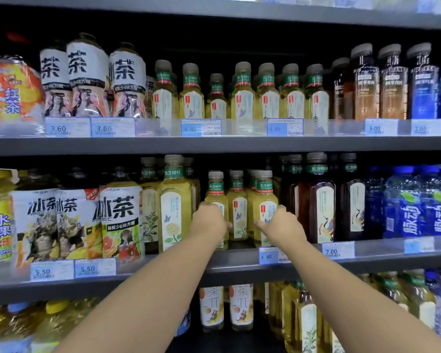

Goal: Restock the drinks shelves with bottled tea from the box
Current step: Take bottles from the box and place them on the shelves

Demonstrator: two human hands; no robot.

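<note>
Yellow bottle (216,193) gripped by left hand (209,221); right hand (284,225) grips another bottle (265,197) (same shelf (239,263)).

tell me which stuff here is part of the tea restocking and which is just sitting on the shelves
Part of the job:
- left hand, gripping the left small tea bottle
- right hand, gripping the right small tea bottle
- middle shelf

Just sitting there:
- iced tea bottles
- dark tea bottles
- blue drink bottles
- price tags
</note>
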